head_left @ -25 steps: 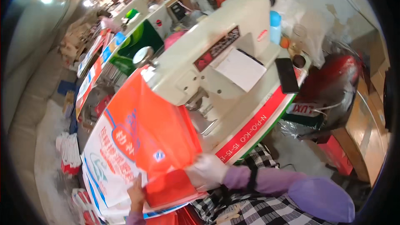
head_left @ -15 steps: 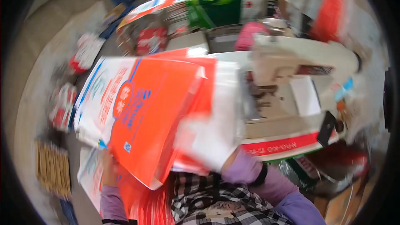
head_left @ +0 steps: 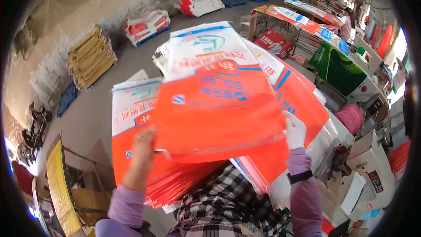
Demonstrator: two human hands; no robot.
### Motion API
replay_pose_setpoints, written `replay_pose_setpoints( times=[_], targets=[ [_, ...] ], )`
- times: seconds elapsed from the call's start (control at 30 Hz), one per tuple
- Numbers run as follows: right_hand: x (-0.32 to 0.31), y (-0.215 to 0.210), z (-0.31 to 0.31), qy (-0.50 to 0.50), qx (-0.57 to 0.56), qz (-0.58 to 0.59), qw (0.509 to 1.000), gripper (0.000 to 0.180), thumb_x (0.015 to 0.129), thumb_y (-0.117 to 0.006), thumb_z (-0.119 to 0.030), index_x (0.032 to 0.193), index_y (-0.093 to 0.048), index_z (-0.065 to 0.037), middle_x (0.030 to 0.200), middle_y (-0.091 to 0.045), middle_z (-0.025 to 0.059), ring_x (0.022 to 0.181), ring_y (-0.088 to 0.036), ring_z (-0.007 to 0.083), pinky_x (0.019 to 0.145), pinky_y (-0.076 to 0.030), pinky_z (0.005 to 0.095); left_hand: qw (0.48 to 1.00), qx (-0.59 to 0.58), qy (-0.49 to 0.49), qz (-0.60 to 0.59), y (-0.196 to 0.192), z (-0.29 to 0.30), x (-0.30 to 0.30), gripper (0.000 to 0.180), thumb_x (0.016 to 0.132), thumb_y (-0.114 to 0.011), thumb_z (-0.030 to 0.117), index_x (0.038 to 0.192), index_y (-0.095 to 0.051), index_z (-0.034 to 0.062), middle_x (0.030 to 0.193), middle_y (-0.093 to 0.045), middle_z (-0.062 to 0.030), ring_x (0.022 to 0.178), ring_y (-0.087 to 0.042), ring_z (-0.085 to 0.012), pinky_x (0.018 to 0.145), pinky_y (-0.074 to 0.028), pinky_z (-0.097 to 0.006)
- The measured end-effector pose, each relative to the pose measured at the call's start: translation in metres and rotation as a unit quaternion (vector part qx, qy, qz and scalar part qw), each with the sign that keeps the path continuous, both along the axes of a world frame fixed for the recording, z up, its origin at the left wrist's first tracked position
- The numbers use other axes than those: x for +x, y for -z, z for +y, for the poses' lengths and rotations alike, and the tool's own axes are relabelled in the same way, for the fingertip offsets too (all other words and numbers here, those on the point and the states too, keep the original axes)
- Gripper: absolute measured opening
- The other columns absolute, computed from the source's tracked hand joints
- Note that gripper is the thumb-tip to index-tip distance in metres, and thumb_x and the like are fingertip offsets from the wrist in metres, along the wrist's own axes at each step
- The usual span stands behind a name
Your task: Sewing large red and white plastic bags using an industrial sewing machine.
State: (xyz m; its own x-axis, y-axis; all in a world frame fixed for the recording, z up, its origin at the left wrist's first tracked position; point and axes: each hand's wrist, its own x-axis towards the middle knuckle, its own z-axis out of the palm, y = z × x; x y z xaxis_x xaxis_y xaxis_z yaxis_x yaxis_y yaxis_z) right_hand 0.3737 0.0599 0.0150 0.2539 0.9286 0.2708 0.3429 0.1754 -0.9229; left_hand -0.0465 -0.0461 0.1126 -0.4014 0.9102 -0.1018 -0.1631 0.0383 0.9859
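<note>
I hold a flat orange and white woven sack (head_left: 215,92) up in front of me with both hands. My left hand (head_left: 141,153), bare, grips its near left corner. My right hand (head_left: 294,130), in a white glove, grips its right edge. Under it lies a stack of the same orange and white sacks (head_left: 131,118), spreading left and right. A cream sewing machine (head_left: 364,171) stands at the lower right, beside my right forearm.
Stacks of yellow sacks (head_left: 90,57) and red and white sacks (head_left: 147,25) stand on the grey floor along the far wall. Tables with more printed sacks (head_left: 307,17) and a green sack (head_left: 340,66) run along the right. A yellow panel (head_left: 59,184) is at the lower left.
My view has swung left, away from the sewing machine toward the floor and wall. The top sack has been lifted off the stack and now hangs between both hands.
</note>
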Motion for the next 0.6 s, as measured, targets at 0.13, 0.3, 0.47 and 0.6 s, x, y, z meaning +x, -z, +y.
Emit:
replay_pose_setpoints(
  times=[0.13,0.3,0.47,0.6],
  targets=[
    [-0.117,-0.004,0.013,-0.093,0.061,-0.165,0.980,0.021,0.088,-0.053,-0.009,0.100,-0.071,-0.005,0.093,-0.068,0.0163,0.088,-0.065,0.0319,0.079,-0.052,0.0393,0.996,0.019,-0.067,0.047,-0.044,-0.081,-0.081,0.026,0.091,-0.057,0.019,0.106,-0.063,-0.0016,0.101,-0.067,-0.0083,0.094,-0.065,-0.0172,0.085,-0.051,-0.034],
    [-0.206,0.041,-0.017,-0.187,0.037,-0.376,0.907,0.028,0.086,-0.052,-0.007,0.109,-0.068,-0.009,0.095,-0.065,0.0188,0.090,-0.064,0.0372,0.081,-0.051,0.0433,0.991,0.037,-0.120,0.045,-0.018,-0.151,-0.131,0.030,0.086,-0.061,0.014,0.110,-0.062,-0.0045,0.108,-0.066,-0.0109,0.100,-0.063,-0.0176,0.090,-0.049,-0.032],
    [-0.212,0.108,-0.036,-0.184,-0.051,-0.630,0.753,0.018,0.089,-0.050,-0.010,0.098,-0.066,-0.006,0.096,-0.063,0.0178,0.088,-0.067,0.0312,0.073,-0.056,0.0382,0.991,0.043,-0.003,0.128,0.045,-0.131,-0.120,0.032,0.086,-0.057,0.007,0.113,-0.059,-0.0107,0.116,-0.060,-0.0077,0.101,-0.057,-0.0119,0.089,-0.044,-0.025],
    [-0.214,0.126,-0.056,-0.158,-0.050,-0.704,0.691,0.034,0.089,-0.051,-0.010,0.123,-0.054,-0.004,0.112,-0.058,0.0179,0.093,-0.067,0.0303,0.076,-0.056,0.0351,0.884,-0.032,-0.089,0.458,0.148,-0.138,-0.150,0.043,0.078,-0.069,0.013,0.118,-0.058,-0.0003,0.133,-0.049,-0.0209,0.123,-0.045,-0.0344,0.102,-0.039,-0.040]
  ],
)
